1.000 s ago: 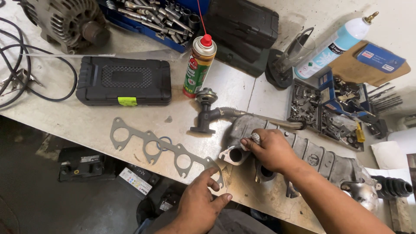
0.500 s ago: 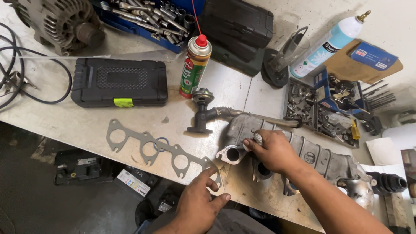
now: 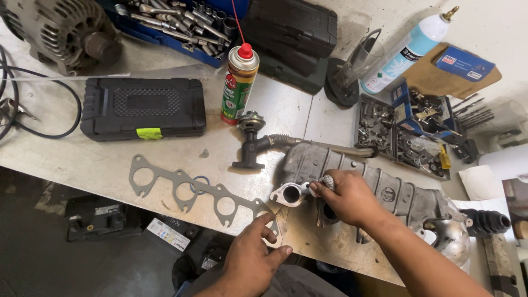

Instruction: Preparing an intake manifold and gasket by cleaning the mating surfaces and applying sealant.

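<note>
Grey cast metal makes up the intake manifold (image 3: 379, 184), a long ribbed body lying on the tabletop (image 3: 82, 159) from the middle toward the near right, dull and stained, with a round flanged port at its left end. The right hand (image 3: 346, 197) rests on that left end, fingers pinched narrow on a small ribbed silvery fitting (image 3: 327, 181) just above the port. The left hand (image 3: 254, 258) is at the near edge, fingers loosely spread and holding nothing, its fingertips touching the right end of a flat grey gasket (image 3: 192, 190) with a row of round openings, which lies left of the manifold. A dark valve with a corrugated pipe (image 3: 253, 140) stands just beyond the manifold's left end.

Far of that stands a spray can (image 3: 239, 85), green and red with a red cap and a thin red straw. To its left lies a black plastic tool case (image 3: 143, 107) with a small yellow-green label on its near edge. At the far right a white and pale blue bottle (image 3: 410, 49) with a brass tip leans over a brown cardboard piece (image 3: 440, 82) carrying a blue rectangular box (image 3: 465, 63). Below the tabletop's near edge sits a white rectangular label (image 3: 168, 234), on something too dark to tell.
</note>
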